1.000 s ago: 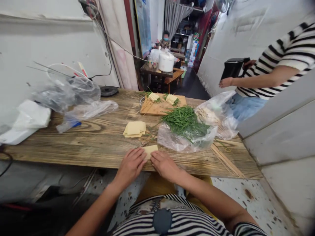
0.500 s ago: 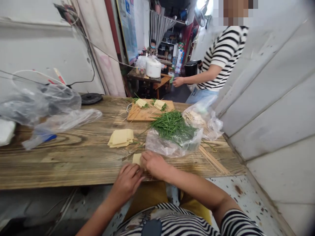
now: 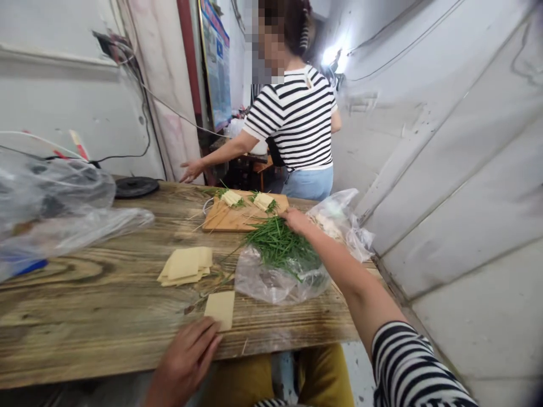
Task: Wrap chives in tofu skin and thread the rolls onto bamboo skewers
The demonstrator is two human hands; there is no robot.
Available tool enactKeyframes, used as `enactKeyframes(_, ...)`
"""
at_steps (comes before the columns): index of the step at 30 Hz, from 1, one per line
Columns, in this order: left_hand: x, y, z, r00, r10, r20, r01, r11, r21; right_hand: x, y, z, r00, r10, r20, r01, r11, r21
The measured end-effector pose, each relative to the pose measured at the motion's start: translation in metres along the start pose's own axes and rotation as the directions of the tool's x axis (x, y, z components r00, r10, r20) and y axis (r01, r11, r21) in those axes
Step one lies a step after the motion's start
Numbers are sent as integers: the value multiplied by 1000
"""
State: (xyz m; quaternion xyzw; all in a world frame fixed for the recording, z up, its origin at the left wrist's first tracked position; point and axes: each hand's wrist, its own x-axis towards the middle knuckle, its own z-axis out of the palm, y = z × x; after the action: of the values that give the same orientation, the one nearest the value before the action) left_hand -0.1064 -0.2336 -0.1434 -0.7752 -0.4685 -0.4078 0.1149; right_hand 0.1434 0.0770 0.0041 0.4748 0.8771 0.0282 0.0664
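My left hand (image 3: 186,353) lies at the table's front edge, its stretched fingers resting on the lower corner of a single square bean curd sheet (image 3: 220,310). My right hand (image 3: 297,220) reaches forward to the far side of a pile of green chives (image 3: 275,240), its fingers closed on them, though the fingertips are partly hidden. Under the chives spreads a clear plastic bag (image 3: 258,280). A stack of bean curd sheets (image 3: 186,264) sits left of the bag. Two bundles of bean curd rolls with chives (image 3: 232,198) lie on a wooden board (image 3: 229,220), thin skewers beside them.
Another plastic bag (image 3: 339,223) with pale contents stands at the right, near the wall. Crumpled clear bags (image 3: 85,226) and a black round lid (image 3: 136,186) occupy the left. Behind the table a person in a striped shirt (image 3: 301,124) stretches an arm leftward.
My right hand has left the single sheet and moved forward to the chives. My left hand stays by the sheet. The other person has moved left and turned away. The view has shifted.
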Motion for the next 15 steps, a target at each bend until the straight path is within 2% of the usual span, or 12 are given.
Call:
enactKeyframes(3, -1, -1, 1, 1000, -29, -11, 29, 1000, -4, 18, -5, 7, 1000, 5, 4, -5, 999, -50)
enactKeyframes(6, 2, 0, 1, 999, -34, 7, 34, 999, -5, 20, -3, 5, 999, -27, 19, 28, 997, -74)
enactKeyframes(11, 1, 0, 2, 999, -34, 16, 35, 999, -13, -19, 15, 0, 994, -109, 3, 109, 989, -97)
enactKeyframes(15, 0, 0, 4, 998, -53, 27, 54, 998, -35, -54, 28, 0, 988, -147, 56, 153, 977, -150)
